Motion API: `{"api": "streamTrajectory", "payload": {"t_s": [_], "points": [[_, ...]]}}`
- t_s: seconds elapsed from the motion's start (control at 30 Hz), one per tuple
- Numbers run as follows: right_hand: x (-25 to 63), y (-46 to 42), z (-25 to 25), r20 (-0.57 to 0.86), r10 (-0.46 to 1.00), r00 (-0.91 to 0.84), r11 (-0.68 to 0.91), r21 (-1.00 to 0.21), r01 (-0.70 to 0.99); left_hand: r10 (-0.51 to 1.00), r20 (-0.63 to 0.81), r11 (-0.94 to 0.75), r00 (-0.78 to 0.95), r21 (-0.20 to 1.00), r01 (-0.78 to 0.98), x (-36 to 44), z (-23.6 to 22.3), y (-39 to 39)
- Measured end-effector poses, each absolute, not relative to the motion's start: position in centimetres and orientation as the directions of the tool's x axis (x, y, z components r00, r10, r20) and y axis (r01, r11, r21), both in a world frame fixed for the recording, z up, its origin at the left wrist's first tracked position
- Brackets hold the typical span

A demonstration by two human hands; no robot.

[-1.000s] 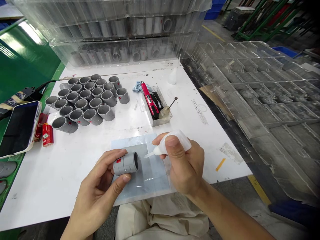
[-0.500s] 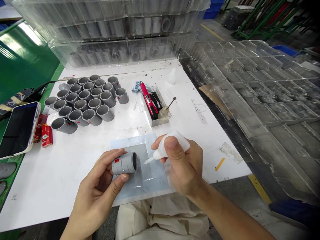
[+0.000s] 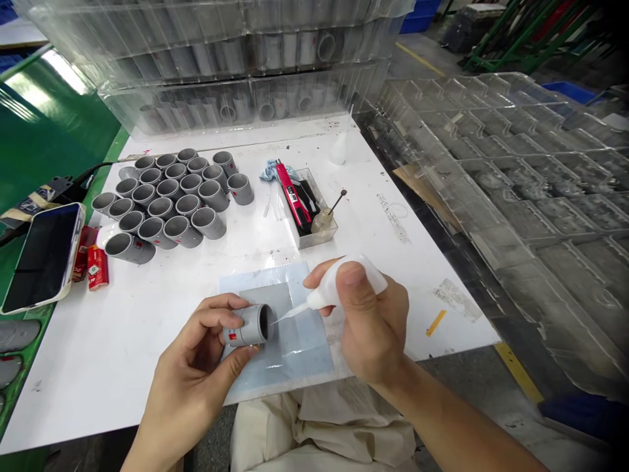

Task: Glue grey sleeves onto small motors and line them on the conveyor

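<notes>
Tilted on its side, a short grey cylinder (image 3: pixel 251 324) with a small red mark rests in the fingers of my left hand (image 3: pixel 199 367). Its open end faces right. My right hand (image 3: pixel 376 321) is closed around a white squeeze bottle (image 3: pixel 327 288), thumb on top. The bottle's thin nozzle points left and down, its tip at or very near the cylinder's open rim; whether they touch I cannot tell. Beneath both hands lies a pale blue sheet (image 3: pixel 314 347) with a grey patch. No liquid can be made out.
Several grey cylinders (image 3: pixel 183 231) stand grouped at left. A clear box (image 3: pixel 317 241) holds a red cutter (image 3: pixel 293 200) and a small glass jar (image 3: pixel 323 221). Another white bottle (image 3: pixel 339 149) stands behind. A phone (image 3: pixel 44 255) lies left; clear trays (image 3: pixel 177 108) are stacked at the back.
My left hand has turned the cylinder, so its red mark sits lower. The bottle in my right hand has shifted slightly right, and its nozzle tip is now closer to the cylinder's rim.
</notes>
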State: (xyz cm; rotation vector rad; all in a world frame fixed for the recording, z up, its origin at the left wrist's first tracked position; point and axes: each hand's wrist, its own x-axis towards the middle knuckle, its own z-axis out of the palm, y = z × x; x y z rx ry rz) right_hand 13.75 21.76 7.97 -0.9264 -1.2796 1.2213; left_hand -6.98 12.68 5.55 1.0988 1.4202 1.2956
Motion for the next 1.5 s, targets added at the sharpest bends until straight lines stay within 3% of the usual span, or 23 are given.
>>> {"api": "streamTrajectory", "payload": {"t_s": [0.23,0.6,0.87,1.07,1.2,1.33,1.5], "points": [[13.6,21.8,7.6,0.152,0.975,-0.163,0.152,-0.988,-0.014,0.978,-0.045,0.056,-0.205,0.997,0.049,-7.0,5.5,12.7],[13.6,21.7,7.4,0.138,0.985,-0.1,0.142,-0.989,0.039,0.982,-0.011,0.032,-0.187,0.993,0.109,-7.0,5.6,12.6],[13.7,21.6,7.3,0.154,0.985,-0.072,0.155,-0.988,0.002,0.981,-0.015,0.039,-0.193,0.992,0.123,-7.1,5.7,12.5],[13.7,21.7,7.7,0.273,0.962,-0.001,0.268,-0.945,-0.187,0.961,-0.077,0.112,-0.266,0.986,0.122,-6.5,6.5,12.5],[13.9,21.7,7.8,0.271,0.963,-0.006,0.258,-0.921,-0.291,0.924,-0.202,0.208,-0.325,0.978,-0.016,-5.8,7.2,12.3],[14.1,21.7,7.9,0.215,0.977,0.013,0.211,-0.946,-0.245,0.926,-0.284,0.231,-0.247,0.947,-0.221,-5.9,7.5,12.5],[14.2,21.6,8.1,0.214,0.975,0.057,0.221,-0.953,-0.207,0.912,-0.332,0.24,-0.242,0.909,-0.342,-6.4,7.6,13.0]]}}
